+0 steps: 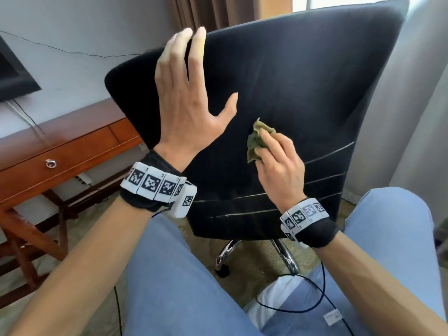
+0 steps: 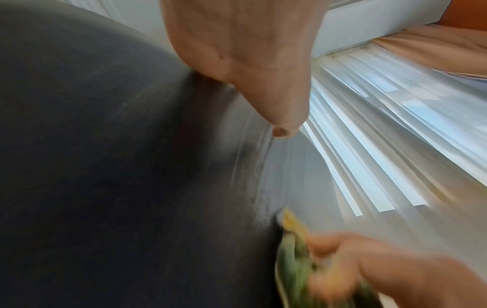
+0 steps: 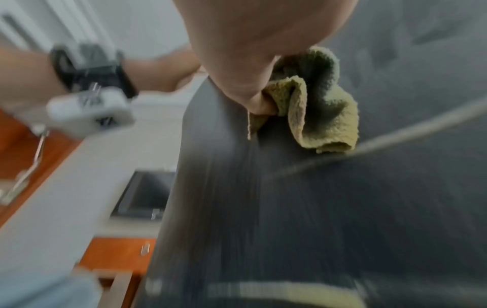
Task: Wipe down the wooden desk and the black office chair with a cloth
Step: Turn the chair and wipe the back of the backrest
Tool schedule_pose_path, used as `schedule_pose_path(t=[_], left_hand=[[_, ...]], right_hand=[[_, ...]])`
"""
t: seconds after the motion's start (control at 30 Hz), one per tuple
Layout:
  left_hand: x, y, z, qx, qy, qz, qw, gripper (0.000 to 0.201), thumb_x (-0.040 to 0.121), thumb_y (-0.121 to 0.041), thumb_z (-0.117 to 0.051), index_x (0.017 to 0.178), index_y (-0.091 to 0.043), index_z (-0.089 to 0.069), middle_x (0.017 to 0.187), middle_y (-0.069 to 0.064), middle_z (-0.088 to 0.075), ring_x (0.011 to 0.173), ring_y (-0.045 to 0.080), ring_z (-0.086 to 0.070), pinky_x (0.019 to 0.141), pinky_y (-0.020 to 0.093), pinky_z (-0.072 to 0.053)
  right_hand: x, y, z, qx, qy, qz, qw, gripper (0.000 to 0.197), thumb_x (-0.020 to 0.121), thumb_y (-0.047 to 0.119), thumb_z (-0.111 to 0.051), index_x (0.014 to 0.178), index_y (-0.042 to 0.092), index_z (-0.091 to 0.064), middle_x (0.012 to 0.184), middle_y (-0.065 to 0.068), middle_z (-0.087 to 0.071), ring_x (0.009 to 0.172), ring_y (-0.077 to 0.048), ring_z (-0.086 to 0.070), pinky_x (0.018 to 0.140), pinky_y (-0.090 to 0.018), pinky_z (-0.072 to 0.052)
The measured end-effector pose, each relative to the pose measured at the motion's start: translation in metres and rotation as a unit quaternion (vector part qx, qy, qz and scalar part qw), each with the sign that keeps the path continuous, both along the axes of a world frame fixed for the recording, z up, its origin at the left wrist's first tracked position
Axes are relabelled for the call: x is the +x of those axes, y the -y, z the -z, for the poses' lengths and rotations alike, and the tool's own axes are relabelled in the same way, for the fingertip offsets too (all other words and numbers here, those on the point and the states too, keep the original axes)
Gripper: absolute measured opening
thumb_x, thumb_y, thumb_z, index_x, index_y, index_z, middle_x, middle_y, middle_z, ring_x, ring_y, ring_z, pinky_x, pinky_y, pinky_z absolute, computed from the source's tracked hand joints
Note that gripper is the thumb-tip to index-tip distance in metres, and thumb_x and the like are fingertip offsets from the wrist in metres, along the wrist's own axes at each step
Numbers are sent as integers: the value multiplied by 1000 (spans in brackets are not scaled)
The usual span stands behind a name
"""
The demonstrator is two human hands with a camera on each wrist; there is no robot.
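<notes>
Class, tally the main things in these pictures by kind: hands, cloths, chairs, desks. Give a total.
Hands: 2, left hand and right hand
Cloths: 1, green cloth
Chairs: 1, black office chair
Desks: 1, wooden desk
Total: 5

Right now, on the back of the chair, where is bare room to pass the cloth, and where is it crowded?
Free: the wide black chair back right of the left hand and above the right hand; also the striped lower part below the cloth. Crowded: the upper left edge, where the left hand's fingers reach, and the narrow gap between both hands.

Head view downward; wrist views close, sharing chair back point(image 1: 291, 93).
</notes>
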State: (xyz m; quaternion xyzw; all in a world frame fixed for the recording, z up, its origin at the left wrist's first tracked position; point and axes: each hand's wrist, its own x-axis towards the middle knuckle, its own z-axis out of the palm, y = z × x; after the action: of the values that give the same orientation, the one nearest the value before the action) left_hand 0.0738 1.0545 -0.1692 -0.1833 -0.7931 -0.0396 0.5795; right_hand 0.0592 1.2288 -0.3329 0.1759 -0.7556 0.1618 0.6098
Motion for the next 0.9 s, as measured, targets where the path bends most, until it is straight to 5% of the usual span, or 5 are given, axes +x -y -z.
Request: schedule_pose_path(t=[0.27,0.53,0.63,0.77,0.9], left_hand=[[-3,-15,0,0,-10,-32,999,81,89,-51,-63,149,2,-47,146,22,-50,138,39,-47,118,49,-34],[-1,-13,-4,-2,-20,-14,1000,73,89,-45,-64,143,2,-53,139,22,-54,131,39,-52,113,48,-38],[0,-14,-6,3,-30,3,1000,69,87,-42,-66,138,4,-56,135,22,-56,126,39,-54,109,48,-41],[-2,-11,-8,7,-28,17,999,68,86,-39,-68,136,4,-57,132,22,-57,124,38,-56,106,47,-43],[-1,-9,-9,1,-26,15,1000,68,85,-39,-68,137,3,-58,133,21,-58,124,38,-56,105,47,-44]], right_hand=[[-2,0,94,124,96,-29,987,18,104,8,-58,101,5,-75,117,-11,-71,104,-30,-68,88,-40,-58],[15,-2,-16,-56,-49,-69,995,11,93,0,-68,88,4,-78,110,-9,-74,105,-27,-65,89,-34,-58],[3,5,-43,-90,-52,-49,993,14,92,-2,-66,86,6,-77,107,-5,-74,101,-22,-64,80,-28,-57],[-12,11,11,-15,-13,-43,999,14,95,1,-66,86,7,-75,99,-5,-71,80,-26,-61,69,-35,-54],[-3,5,97,108,88,-70,988,6,92,5,-72,92,10,-75,97,-4,-70,83,-22,-56,72,-38,-56]])
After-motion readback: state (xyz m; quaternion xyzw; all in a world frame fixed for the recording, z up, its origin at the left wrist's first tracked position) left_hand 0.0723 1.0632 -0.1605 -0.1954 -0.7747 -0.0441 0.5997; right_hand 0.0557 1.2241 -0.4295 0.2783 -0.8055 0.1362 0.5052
